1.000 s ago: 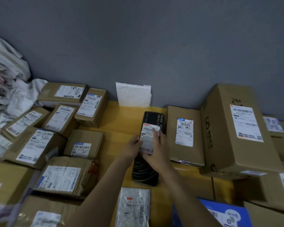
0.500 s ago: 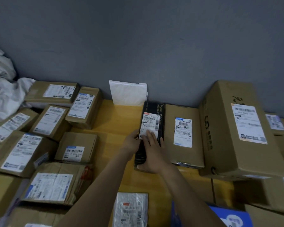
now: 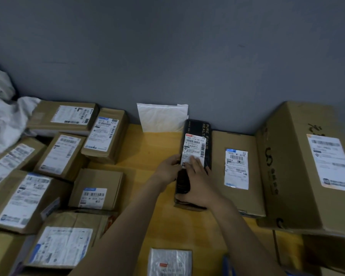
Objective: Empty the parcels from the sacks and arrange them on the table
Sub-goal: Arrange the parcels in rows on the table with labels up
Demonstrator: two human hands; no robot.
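Observation:
A long black box [image 3: 196,140] with a white shipping label lies on the wooden table [image 3: 151,152], its far end near the wall. It sits tight against a flat cardboard parcel [image 3: 236,170] on its right. My left hand [image 3: 167,170] grips the black box's left edge. My right hand [image 3: 197,182] lies flat on top of the box, fingers spread over the label's lower part. The near end of the box is partly hidden by my right hand.
Several labelled cardboard parcels [image 3: 100,188] crowd the left side. A large carton [image 3: 307,166] stands at the right. A white padded envelope [image 3: 161,117] leans on the grey wall. White sacks [image 3: 6,116] are heaped far left. A silver mailer [image 3: 170,261] lies near the front.
Both hands have slid the black box away from me toward the wall, until it lies alongside the flat cardboard parcel. My right hand has flattened on top.

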